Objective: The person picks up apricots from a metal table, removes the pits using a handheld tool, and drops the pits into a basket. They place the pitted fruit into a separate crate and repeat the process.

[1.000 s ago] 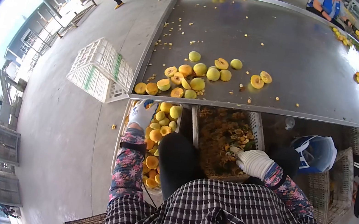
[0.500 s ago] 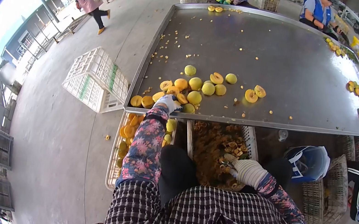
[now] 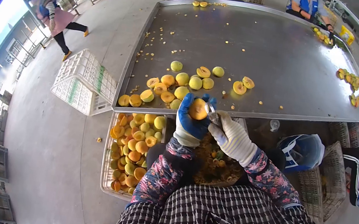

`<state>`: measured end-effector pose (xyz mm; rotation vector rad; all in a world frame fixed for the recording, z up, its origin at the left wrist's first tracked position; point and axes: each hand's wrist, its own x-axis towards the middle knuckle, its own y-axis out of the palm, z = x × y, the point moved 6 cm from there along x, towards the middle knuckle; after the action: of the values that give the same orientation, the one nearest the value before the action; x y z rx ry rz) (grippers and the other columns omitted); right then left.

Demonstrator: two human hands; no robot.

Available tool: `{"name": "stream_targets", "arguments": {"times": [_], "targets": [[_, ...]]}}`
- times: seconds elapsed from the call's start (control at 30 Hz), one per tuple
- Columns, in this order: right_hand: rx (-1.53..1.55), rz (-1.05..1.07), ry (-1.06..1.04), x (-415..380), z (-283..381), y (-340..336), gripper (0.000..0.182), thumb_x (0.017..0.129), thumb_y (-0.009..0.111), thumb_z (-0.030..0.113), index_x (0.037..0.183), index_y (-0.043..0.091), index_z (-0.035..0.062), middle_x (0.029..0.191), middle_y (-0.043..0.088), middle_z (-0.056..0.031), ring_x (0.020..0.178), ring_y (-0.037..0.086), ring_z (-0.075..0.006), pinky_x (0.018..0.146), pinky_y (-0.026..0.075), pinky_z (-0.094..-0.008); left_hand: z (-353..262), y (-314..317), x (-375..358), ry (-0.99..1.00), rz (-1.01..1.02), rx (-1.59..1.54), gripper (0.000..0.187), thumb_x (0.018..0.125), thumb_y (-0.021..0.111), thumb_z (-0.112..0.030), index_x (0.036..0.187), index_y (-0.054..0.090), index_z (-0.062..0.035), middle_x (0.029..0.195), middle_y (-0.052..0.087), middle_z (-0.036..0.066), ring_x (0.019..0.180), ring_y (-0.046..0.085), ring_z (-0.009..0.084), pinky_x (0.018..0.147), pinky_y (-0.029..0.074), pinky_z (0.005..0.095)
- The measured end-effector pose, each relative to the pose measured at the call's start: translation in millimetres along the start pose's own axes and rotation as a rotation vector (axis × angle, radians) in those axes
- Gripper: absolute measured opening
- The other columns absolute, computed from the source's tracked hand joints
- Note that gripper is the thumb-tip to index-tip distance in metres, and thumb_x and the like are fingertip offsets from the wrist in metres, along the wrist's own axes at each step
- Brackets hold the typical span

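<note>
My left hand (image 3: 189, 125), in a blue-and-white glove, is closed around a yellow peach half (image 3: 198, 109), its cut face showing. In a pale striped glove, my right hand (image 3: 234, 138) grips a small metal pitting tool (image 3: 209, 108), whose tip meets the right side of the peach half; its exact shape is partly hidden. Both hands are just in front of the near edge of the metal table (image 3: 200, 36). Beyond them on the table lie several whole and halved peaches (image 3: 183, 79).
A white crate (image 3: 105, 168) of peach halves stands left of my legs; another, holding scraps (image 3: 215, 170), is below my hands. A blue-and-white bucket (image 3: 308, 152) is to the right. Co-workers sit around the table, and a person (image 3: 54, 19) walks at far left.
My left hand has come back from the table's fruit with a peach half. My right hand has risen from the scrap crate to meet it. The walking person has moved left.
</note>
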<state>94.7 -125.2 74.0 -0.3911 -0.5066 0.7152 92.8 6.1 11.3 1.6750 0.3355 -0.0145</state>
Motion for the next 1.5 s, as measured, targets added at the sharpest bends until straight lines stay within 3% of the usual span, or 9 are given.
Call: {"name": "stream_targets", "arguments": {"times": [0.4, 0.6, 0.77, 0.9, 1.07, 1.2, 1.33, 1.4, 1.5], "targets": [[-0.591, -0.088, -0.056, -7.1, -13.0, 3.2, 0.040, 0.095, 0.060, 0.030, 0.116, 0.049, -0.0013, 0.075, 0.066, -0.0224, 0.066, 0.066, -0.0411, 0.057, 0.052, -0.0502, 8.3, 13.3, -16.2, 0.614, 0.261, 0.985, 0.040, 0.107, 0.040, -0.039, 0.120, 0.050, -0.0027, 0.112, 0.061, 0.014, 0.105, 0.064, 0.0275, 0.099, 0.050, 0.0428], [-0.600, 0.012, -0.091, -6.9, -18.7, 12.1, 0.038, 0.095, 0.060, 0.028, 0.115, 0.051, -0.0022, 0.078, 0.067, -0.0207, 0.068, 0.066, -0.0407, 0.058, 0.053, -0.0491, 11.4, -7.7, -4.0, 0.276, 0.256, 0.365, 0.037, 0.109, 0.034, -0.035, 0.121, 0.045, -0.0016, 0.109, 0.057, 0.011, 0.100, 0.063, 0.0249, 0.098, 0.052, 0.0401], [-0.577, 0.214, -0.035, -8.8, -28.7, 12.5, 0.035, 0.096, 0.060, 0.023, 0.118, 0.050, -0.0030, 0.093, 0.070, -0.0190, 0.083, 0.069, -0.0376, 0.070, 0.055, -0.0431, -1.3, 19.9, -22.5, 0.675, 0.451, 1.482, 0.027, 0.109, 0.037, -0.025, 0.115, 0.047, -0.0004, 0.098, 0.062, 0.008, 0.086, 0.064, 0.0198, 0.085, 0.054, 0.0324], [0.008, 0.180, 0.028, -13.7, -53.5, 34.1, 0.030, 0.100, 0.056, 0.022, 0.119, 0.051, -0.0009, 0.109, 0.067, -0.0195, 0.099, 0.066, -0.0333, 0.084, 0.052, -0.0386, -6.8, 21.8, -21.9, 0.764, 0.386, 1.568, 0.032, 0.110, 0.036, -0.028, 0.108, 0.051, 0.0007, 0.086, 0.064, 0.007, 0.079, 0.065, 0.0192, 0.078, 0.055, 0.0308], [0.213, 0.211, 0.110, -8.7, -33.7, 28.3, 0.035, 0.103, 0.052, 0.027, 0.127, 0.048, 0.0017, 0.110, 0.065, -0.0126, 0.101, 0.064, -0.0315, 0.090, 0.050, -0.0400, -0.9, 4.9, -14.9, 0.376, 0.060, 0.787, 0.045, 0.110, 0.032, -0.037, 0.106, 0.053, 0.0019, 0.085, 0.064, 0.010, 0.081, 0.067, 0.0202, 0.076, 0.056, 0.0313], [0.753, 0.427, 0.705, -28.3, -42.6, 33.6, 0.042, 0.102, 0.054, 0.034, 0.133, 0.047, 0.0055, 0.089, 0.063, -0.0066, 0.071, 0.064, -0.0209, 0.065, 0.052, -0.0338, -2.4, 16.4, -20.6, 0.513, 0.172, 1.062, 0.046, 0.110, 0.032, -0.038, 0.105, 0.054, 0.0018, 0.088, 0.064, 0.010, 0.081, 0.067, 0.0200, 0.077, 0.056, 0.0324], [0.301, 0.023, -0.068, -6.5, -66.6, 35.4, 0.039, 0.102, 0.054, 0.041, 0.122, 0.050, 0.0087, 0.067, 0.053, 0.0001, 0.044, 0.049, -0.0089, 0.041, 0.040, -0.0240, -0.3, 26.4, -22.2, 0.399, 0.280, 1.066, 0.044, 0.110, 0.033, -0.037, 0.106, 0.054, 0.0018, 0.090, 0.064, 0.009, 0.080, 0.067, 0.0196, 0.077, 0.056, 0.0326], [0.235, 0.012, -0.088, -10.1, -61.9, 32.3, 0.035, 0.102, 0.053, 0.043, 0.115, 0.052, 0.0096, 0.063, 0.049, 0.0020, 0.040, 0.045, -0.0070, 0.038, 0.037, -0.0224, 8.4, 6.0, -8.5, 0.146, 0.202, 0.862, 0.042, 0.110, 0.033, -0.035, 0.106, 0.054, 0.0019, 0.089, 0.064, 0.009, 0.079, 0.066, 0.0196, 0.077, 0.056, 0.0321], [0.765, 0.392, 0.653, -35.2, -42.0, 27.7, 0.034, 0.103, 0.049, 0.044, 0.104, 0.055, 0.0104, 0.062, 0.049, 0.0026, 0.041, 0.044, -0.0081, 0.039, 0.034, -0.0238, 7.5, 18.0, -12.6, 0.327, 0.280, 1.116, 0.042, 0.110, 0.034, -0.035, 0.103, 0.055, 0.0012, 0.085, 0.065, 0.009, 0.075, 0.066, 0.0192, 0.075, 0.055, 0.0321]]}}
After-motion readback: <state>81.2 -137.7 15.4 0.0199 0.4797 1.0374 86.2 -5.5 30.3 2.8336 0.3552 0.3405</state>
